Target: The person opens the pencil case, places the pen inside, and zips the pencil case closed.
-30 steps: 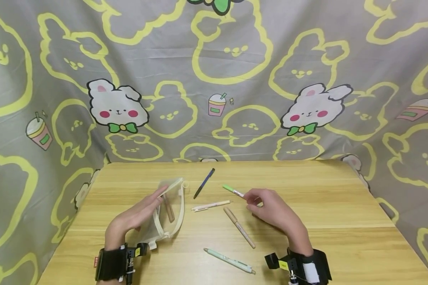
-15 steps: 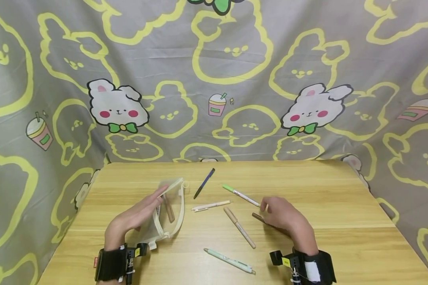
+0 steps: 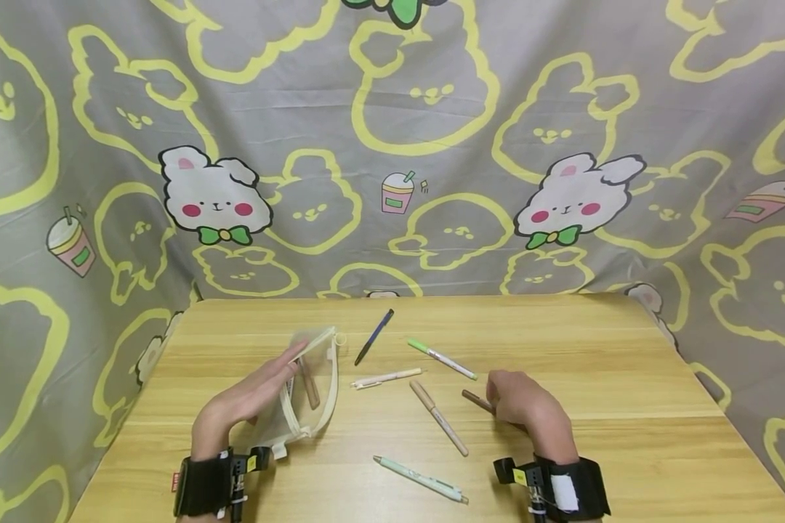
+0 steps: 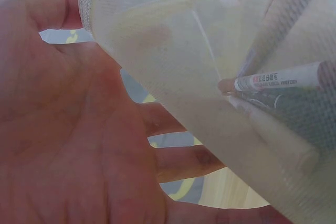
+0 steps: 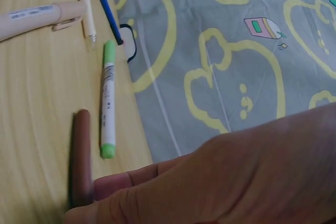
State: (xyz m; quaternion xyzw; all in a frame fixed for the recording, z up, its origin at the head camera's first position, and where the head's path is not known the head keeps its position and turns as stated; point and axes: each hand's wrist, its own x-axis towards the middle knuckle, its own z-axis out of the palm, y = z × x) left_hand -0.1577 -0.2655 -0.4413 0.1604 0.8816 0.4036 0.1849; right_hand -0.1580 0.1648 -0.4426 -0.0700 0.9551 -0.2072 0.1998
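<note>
My left hand (image 3: 255,392) holds the side of a translucent mesh pencil pouch (image 3: 330,396), whose zippered mouth gapes to the right. Through the mesh in the left wrist view, several pens (image 4: 278,80) show inside, and parts of my fingers are hidden behind it. A brown pen (image 5: 81,156) lies at the right, its end pinched by the thumb and finger of my right hand (image 3: 530,407). Just beyond it rests a green-capped white marker (image 3: 443,358), apart from the hand.
Between the hands lie a beige pen (image 3: 440,419), a cream pen (image 3: 387,378) and a dark blue pen (image 3: 374,337). A mint-green pen (image 3: 421,479) is near the front. A patterned grey curtain (image 3: 458,218) borders the wooden table (image 3: 628,363).
My right hand has left the green-capped marker, moving right and toward me to the brown pen, which has come into view. The left hand and pouch stay put.
</note>
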